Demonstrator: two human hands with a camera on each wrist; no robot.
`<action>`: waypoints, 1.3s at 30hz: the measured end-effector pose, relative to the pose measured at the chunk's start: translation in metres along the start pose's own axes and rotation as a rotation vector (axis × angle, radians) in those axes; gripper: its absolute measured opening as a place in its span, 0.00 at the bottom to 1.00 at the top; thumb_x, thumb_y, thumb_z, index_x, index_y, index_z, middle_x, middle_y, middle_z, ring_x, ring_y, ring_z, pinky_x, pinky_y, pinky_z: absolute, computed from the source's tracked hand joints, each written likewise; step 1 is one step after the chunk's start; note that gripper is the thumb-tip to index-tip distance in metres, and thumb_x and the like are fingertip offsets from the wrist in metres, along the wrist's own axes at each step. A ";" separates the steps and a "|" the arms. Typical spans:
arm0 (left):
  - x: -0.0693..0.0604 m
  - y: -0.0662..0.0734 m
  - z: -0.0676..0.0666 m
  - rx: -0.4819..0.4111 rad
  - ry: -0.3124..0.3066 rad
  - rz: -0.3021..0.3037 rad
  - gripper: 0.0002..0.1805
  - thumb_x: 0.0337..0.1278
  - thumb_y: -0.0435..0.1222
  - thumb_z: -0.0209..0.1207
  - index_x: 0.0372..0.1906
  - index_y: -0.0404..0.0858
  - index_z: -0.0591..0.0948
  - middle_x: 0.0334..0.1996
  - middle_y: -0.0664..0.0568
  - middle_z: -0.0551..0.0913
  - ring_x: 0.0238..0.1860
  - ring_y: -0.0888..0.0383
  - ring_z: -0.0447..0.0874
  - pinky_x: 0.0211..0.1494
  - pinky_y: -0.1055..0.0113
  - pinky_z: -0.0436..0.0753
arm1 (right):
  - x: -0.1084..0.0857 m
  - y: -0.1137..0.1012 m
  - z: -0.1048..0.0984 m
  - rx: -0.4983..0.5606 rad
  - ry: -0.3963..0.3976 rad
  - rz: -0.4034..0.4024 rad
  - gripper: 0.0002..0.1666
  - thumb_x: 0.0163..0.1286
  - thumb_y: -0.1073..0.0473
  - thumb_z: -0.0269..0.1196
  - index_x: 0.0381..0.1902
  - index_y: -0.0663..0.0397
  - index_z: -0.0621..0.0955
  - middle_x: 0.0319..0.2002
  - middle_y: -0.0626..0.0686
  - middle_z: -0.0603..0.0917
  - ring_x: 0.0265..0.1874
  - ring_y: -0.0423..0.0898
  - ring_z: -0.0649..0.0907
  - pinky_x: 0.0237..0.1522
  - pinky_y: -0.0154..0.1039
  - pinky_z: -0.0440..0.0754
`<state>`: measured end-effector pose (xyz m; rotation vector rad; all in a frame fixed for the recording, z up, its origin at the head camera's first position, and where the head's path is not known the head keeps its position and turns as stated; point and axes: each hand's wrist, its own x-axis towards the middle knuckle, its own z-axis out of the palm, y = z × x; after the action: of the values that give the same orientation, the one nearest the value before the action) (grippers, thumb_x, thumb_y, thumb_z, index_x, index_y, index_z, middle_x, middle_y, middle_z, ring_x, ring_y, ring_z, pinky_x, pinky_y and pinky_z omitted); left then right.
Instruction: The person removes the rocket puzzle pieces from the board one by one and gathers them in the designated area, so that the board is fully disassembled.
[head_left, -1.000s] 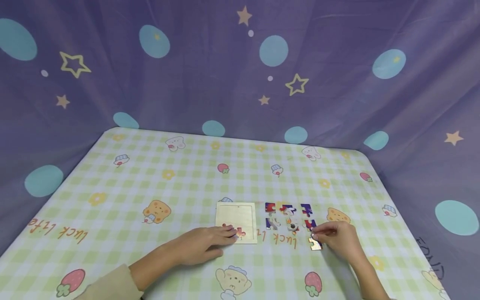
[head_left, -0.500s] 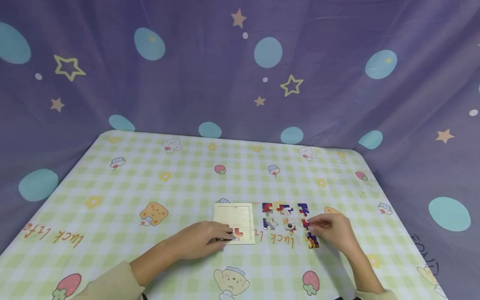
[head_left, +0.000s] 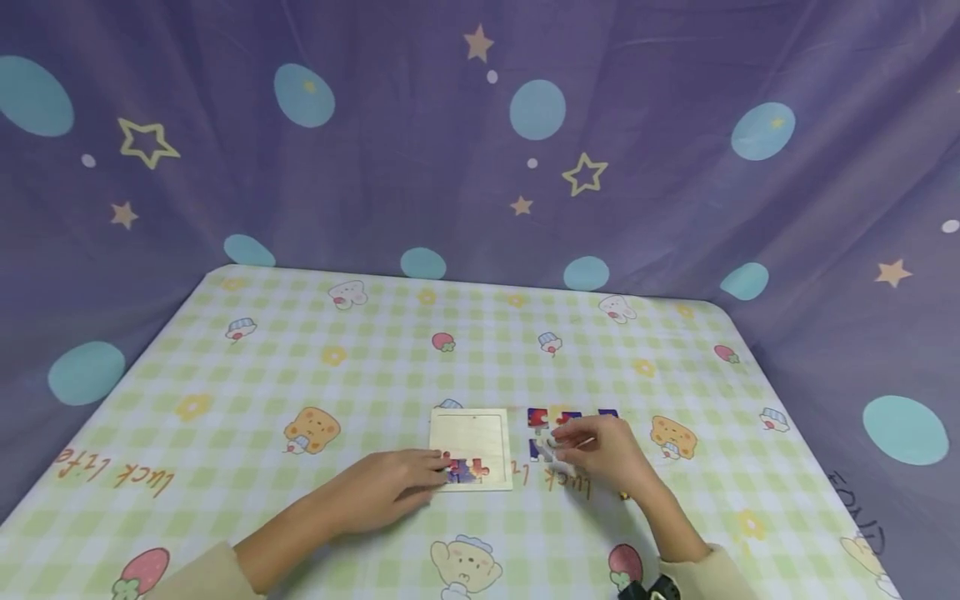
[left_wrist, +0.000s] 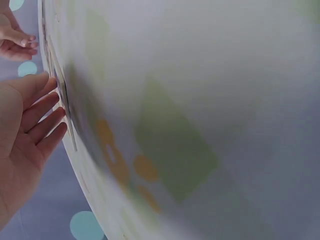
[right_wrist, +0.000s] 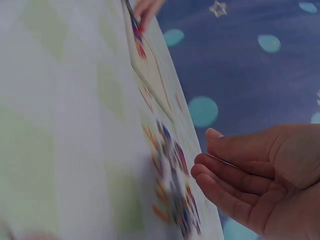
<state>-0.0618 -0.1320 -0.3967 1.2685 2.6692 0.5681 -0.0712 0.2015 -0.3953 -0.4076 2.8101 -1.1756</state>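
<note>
Beside the pale wooden puzzle tray, my left hand lies with straight, relaxed fingers at the tray's lower left edge. Several colourful jigsaw pieces sit along the tray's bottom inside. My right hand hovers low over loose pieces to the tray's right, fingertips near a blue-and-white jigsaw piece. In the right wrist view, the right thumb and fingers stand apart with no piece visible between them. That hand hides some of the loose pieces in the head view.
A red-and-blue jigsaw piece, another red-and-blue piece and a dark blue piece lie behind the right hand. The checked tablecloth covers the table, with a purple curtain behind.
My right hand has moved left from the right-hand column of loose pieces, where the lower piece was tilted and then lay flat. My left hand has drawn slightly left, uncovering more pieces in the tray.
</note>
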 end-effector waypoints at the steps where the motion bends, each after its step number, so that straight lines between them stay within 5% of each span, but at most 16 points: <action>1: -0.001 0.000 0.000 0.006 0.011 0.010 0.15 0.64 0.39 0.57 0.53 0.45 0.83 0.59 0.52 0.81 0.62 0.53 0.79 0.64 0.54 0.79 | 0.002 -0.003 0.004 0.004 -0.013 -0.009 0.10 0.56 0.65 0.70 0.38 0.59 0.86 0.35 0.55 0.89 0.32 0.42 0.86 0.34 0.27 0.85; 6: -0.005 -0.002 0.003 0.034 0.051 0.050 0.14 0.63 0.38 0.58 0.52 0.45 0.84 0.58 0.51 0.82 0.61 0.53 0.80 0.63 0.55 0.80 | 0.013 -0.017 0.026 0.028 -0.079 -0.046 0.11 0.54 0.66 0.71 0.38 0.60 0.87 0.33 0.54 0.89 0.31 0.41 0.86 0.33 0.25 0.84; 20: -0.009 -0.003 0.002 -0.052 0.005 0.022 0.17 0.65 0.38 0.56 0.57 0.43 0.81 0.63 0.50 0.77 0.65 0.51 0.76 0.65 0.53 0.78 | 0.029 -0.045 0.055 0.100 -0.276 -0.109 0.16 0.53 0.65 0.72 0.41 0.60 0.85 0.38 0.56 0.89 0.32 0.41 0.86 0.37 0.22 0.83; 39: -0.008 -0.004 0.005 -0.068 -0.021 -0.008 0.17 0.65 0.38 0.56 0.57 0.43 0.81 0.64 0.50 0.77 0.65 0.51 0.75 0.66 0.52 0.77 | 0.030 -0.055 0.061 0.099 -0.244 -0.079 0.15 0.52 0.66 0.73 0.39 0.62 0.85 0.34 0.56 0.88 0.31 0.44 0.84 0.35 0.26 0.82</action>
<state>-0.0579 -0.1394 -0.4029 1.2383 2.6134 0.6349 -0.0782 0.1142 -0.3986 -0.6140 2.5394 -1.1838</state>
